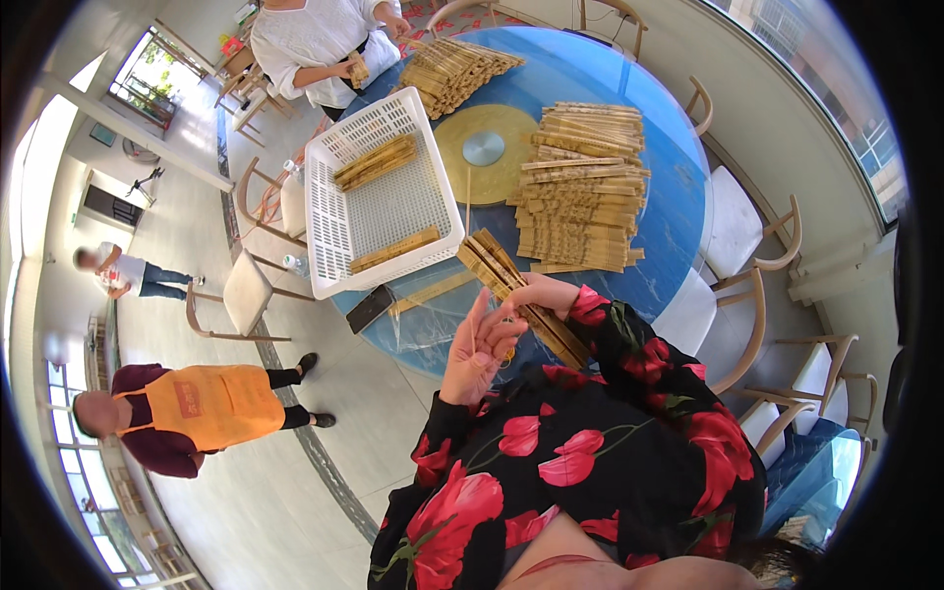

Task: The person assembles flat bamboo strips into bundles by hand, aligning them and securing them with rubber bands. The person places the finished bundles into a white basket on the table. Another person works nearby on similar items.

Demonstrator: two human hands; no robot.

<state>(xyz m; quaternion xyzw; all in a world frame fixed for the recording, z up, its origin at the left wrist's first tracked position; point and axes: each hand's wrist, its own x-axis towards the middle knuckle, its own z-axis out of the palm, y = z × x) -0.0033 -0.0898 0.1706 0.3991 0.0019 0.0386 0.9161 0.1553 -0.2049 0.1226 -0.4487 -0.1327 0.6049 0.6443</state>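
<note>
My right hand (539,291) grips a bundle of bamboo slats (511,290) that slants over the near edge of the round blue table (678,206). Just left of it, my left hand (474,356) is raised with its fingers pinching a thin bamboo stick (472,324) that points upward, close against the bundle. Both arms wear black sleeves with red flowers.
A white slotted plastic basket (334,226) with a few slat bundles lies on the table's left part. Large stacks of slats (582,187) lie at the centre and far side (454,71). A person in white works opposite. Wooden chairs ring the table; two people are on the floor at left.
</note>
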